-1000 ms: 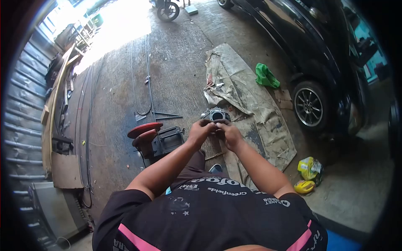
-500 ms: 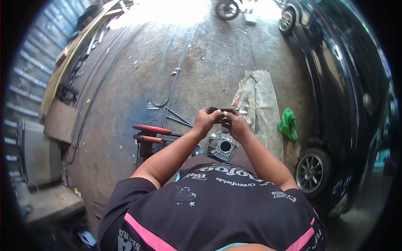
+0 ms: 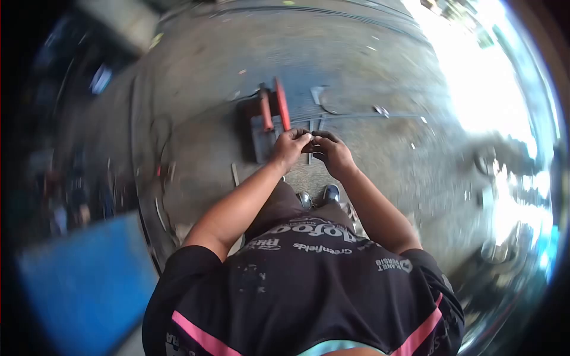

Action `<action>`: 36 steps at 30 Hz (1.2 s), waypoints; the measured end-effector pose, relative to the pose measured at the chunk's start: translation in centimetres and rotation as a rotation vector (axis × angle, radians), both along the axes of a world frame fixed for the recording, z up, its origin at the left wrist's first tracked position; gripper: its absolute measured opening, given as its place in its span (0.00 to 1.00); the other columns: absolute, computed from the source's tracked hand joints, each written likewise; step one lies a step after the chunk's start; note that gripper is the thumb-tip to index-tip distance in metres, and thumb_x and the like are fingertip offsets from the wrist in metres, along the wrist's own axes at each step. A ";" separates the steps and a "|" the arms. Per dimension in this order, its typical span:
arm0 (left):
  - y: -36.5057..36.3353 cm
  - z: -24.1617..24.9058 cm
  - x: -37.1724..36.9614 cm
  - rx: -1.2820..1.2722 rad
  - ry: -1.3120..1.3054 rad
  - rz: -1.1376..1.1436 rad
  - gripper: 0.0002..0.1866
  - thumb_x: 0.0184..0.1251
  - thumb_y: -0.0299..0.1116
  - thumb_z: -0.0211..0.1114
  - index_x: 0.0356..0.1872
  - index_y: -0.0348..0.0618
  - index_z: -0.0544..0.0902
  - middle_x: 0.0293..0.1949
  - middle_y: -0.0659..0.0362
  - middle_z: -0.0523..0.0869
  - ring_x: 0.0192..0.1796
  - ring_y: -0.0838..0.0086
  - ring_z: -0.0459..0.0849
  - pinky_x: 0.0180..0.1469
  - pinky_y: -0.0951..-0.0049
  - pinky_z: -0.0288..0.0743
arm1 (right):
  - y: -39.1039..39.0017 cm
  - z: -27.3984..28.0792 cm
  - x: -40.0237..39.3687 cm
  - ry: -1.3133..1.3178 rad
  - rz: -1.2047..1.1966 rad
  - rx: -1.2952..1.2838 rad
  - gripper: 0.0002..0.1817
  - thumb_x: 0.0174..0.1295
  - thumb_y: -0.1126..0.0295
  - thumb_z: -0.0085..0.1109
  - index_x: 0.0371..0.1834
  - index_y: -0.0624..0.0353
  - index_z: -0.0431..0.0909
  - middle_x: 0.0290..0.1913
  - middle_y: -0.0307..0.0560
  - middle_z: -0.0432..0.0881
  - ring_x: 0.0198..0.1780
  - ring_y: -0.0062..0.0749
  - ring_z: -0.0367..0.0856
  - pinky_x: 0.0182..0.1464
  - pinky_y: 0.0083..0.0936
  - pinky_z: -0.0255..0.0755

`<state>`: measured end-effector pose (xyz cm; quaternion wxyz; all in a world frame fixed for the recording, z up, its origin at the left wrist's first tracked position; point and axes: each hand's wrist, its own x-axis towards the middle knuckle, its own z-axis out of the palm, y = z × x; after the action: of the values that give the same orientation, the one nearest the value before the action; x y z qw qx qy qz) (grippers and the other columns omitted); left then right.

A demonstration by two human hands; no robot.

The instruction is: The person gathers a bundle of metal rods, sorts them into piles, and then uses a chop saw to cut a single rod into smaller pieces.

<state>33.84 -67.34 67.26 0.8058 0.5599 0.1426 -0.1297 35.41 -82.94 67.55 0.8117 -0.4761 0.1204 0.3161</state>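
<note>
Both hands meet in front of my body, above the floor. My left hand (image 3: 291, 146) has its fingertips pinched together, touching those of my right hand (image 3: 332, 152). Whatever lies between the fingertips is too small and dark to make out. Just beyond my left hand stands a machine with a red disc-shaped part (image 3: 281, 104) and a reddish handle-like part (image 3: 265, 109). Thin metal bars (image 3: 310, 155) lie on the floor below and behind the hands.
A blue panel (image 3: 89, 279) fills the lower left. Blurred cables (image 3: 332, 10) run along the far floor. A curved piece beside a pale scrap (image 3: 319, 95) lies beyond the hands. A shoe (image 3: 331, 193) shows near my legs. Bright glare covers the right side.
The view has swung round to the left. The blue panel has come into sight, and the car, green cloth and metal housing have left it. My hands remain together.
</note>
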 end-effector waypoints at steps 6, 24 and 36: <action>0.0 -1.8 -7.5 0.050 0.165 0.389 0.07 0.64 0.31 0.61 0.36 0.39 0.81 0.33 0.61 0.83 0.35 0.77 0.81 0.41 0.76 0.75 | 1.3 -0.6 -1.7 0.077 0.366 -0.031 0.15 0.63 0.69 0.52 0.51 0.61 0.74 0.38 0.45 0.80 0.40 0.30 0.81 0.43 0.23 0.71; 11.8 -4.2 -13.9 -0.079 0.102 0.564 0.11 0.65 0.33 0.58 0.41 0.36 0.80 0.37 0.57 0.82 0.37 0.75 0.82 0.40 0.75 0.76 | 15.0 -1.5 -5.8 0.104 0.560 -0.161 0.18 0.64 0.67 0.50 0.54 0.65 0.70 0.42 0.47 0.81 0.44 0.35 0.81 0.45 0.26 0.71; 20.5 -5.8 -20.5 0.172 0.185 0.946 0.12 0.65 0.34 0.59 0.40 0.33 0.80 0.34 0.57 0.82 0.38 0.76 0.81 0.37 0.75 0.76 | 30.2 -3.3 -7.7 0.017 1.052 -0.034 0.17 0.65 0.68 0.49 0.54 0.64 0.71 0.40 0.47 0.80 0.40 0.32 0.80 0.40 0.23 0.69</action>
<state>13.32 -46.82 61.42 0.7113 0.4844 0.4623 0.2137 27.72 -52.77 64.26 0.5344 -0.4827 -0.1233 0.6828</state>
